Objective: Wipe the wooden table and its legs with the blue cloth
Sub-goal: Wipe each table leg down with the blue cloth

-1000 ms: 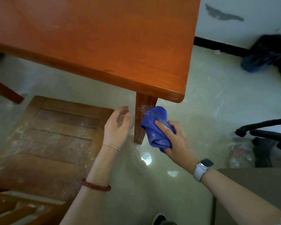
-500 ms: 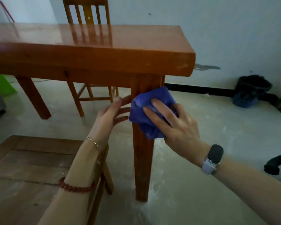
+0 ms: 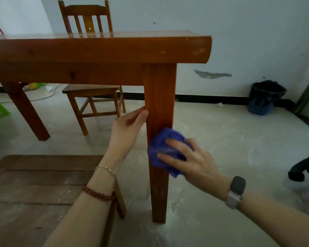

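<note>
While you crouch at the near right corner of the wooden table (image 3: 100, 50), the closest thing to you is a dusty wooden stool (image 3: 34, 189) at lower left, under your left forearm. Just past it, your right hand (image 3: 189, 159) presses the bunched blue cloth (image 3: 163, 148) against the near right leg (image 3: 159, 122), about halfway down, fingers spread and curled over the cloth so it is gripped as well as pushed. Your left hand (image 3: 128, 125) holds nothing; its fingers are loosely bent and the fingertips rest on the leg's left edge, a little above the cloth, steadying you.

You appear to be on the leg-wiping step, with this leg partly covered. The lower part down to the floor looks scuffed, so your next move likely calls for dragging the cloth down to the foot, then turning it round the leg's other faces.

Farther off stand the table's left leg (image 3: 25, 111), a wooden chair (image 3: 93, 97) beyond the far edge, and a dark bin (image 3: 264, 97) against the wall. No brand, label or writing can be read anywhere; the watch (image 3: 236, 188) on your right wrist faces away.
</note>
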`<state>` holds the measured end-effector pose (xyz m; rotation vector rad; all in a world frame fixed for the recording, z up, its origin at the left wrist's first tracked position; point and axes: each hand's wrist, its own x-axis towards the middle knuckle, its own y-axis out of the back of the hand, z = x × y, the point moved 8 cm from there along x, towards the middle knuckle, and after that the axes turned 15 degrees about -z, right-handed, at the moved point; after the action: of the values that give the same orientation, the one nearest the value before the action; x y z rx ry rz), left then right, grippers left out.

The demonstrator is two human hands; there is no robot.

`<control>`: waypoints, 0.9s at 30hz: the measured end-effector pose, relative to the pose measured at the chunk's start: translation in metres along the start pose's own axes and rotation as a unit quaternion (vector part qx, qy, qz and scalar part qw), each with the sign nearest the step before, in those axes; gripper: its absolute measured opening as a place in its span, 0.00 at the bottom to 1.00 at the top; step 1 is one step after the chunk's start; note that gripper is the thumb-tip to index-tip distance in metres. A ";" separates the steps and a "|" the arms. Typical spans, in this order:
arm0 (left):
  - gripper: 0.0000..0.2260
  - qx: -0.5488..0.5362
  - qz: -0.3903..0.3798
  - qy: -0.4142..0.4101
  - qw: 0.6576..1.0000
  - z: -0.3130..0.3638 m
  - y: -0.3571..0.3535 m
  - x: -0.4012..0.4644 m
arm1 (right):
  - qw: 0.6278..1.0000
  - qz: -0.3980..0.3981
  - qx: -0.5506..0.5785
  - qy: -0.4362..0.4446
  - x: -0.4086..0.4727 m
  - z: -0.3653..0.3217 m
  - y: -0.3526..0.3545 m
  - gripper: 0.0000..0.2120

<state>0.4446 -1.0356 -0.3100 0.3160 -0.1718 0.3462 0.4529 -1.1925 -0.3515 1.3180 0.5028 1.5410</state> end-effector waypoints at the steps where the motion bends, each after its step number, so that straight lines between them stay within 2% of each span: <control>1: 0.12 -0.037 -0.005 0.015 0.999 -0.002 0.000 0.001 | 0.998 0.054 -0.015 -0.038 0.010 0.012 0.025 0.23; 3: 0.11 -0.098 -0.017 0.043 0.994 -0.004 -0.001 0.000 | 0.989 0.095 -0.024 -0.112 0.030 0.032 0.050 0.22; 6: 0.13 -0.104 -0.032 0.053 0.993 -0.001 0.000 -0.003 | 0.989 0.052 -0.014 -0.137 0.049 0.029 0.041 0.29; 9: 0.18 -0.086 -0.052 0.054 0.993 0.002 -0.001 -0.003 | 0.988 0.021 -0.005 -0.151 0.052 0.020 0.026 0.33; 13: 0.19 -0.078 -0.064 0.036 0.994 0.002 -0.004 -0.004 | 0.981 0.079 -0.009 -0.178 0.062 0.025 0.034 0.23; 16: 0.14 -0.080 -0.082 0.016 0.993 0.000 -0.007 -0.006 | 0.983 0.091 -0.023 -0.158 0.060 0.023 0.027 0.18; 19: 0.11 -0.061 -0.114 -0.003 0.992 -0.004 -0.015 -0.009 | 0.995 0.030 -0.026 -0.096 0.025 0.001 -0.022 0.20; 21: 0.17 -0.033 -0.107 -0.004 0.994 -0.010 -0.019 -0.011 | 0.997 -0.061 -0.013 -0.053 -0.008 -0.021 -0.073 0.24; 23: 0.19 -0.020 -0.093 0.004 0.995 -0.016 -0.020 -0.014 | 0.989 -0.142 0.012 -0.049 -0.033 -0.038 -0.110 0.26; 24: 0.19 -0.024 -0.089 0.007 0.996 -0.019 -0.020 -0.016 | 0.987 -0.148 0.026 -0.062 -0.038 -0.040 -0.114 0.27; 25: 0.18 -0.030 -0.083 0.010 0.996 -0.022 -0.020 -0.018 | 0.988 -0.130 0.039 -0.076 -0.039 -0.039 -0.109 0.28; 27: 0.16 -0.040 -0.065 0.017 0.997 -0.031 -0.020 -0.023 | 0.992 -0.033 0.058 -0.103 -0.027 -0.027 -0.078 0.26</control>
<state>0.4337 -1.0503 -0.3493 0.2415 -0.1307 0.2144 0.4581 -1.1765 -0.4365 1.5166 0.5058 1.3215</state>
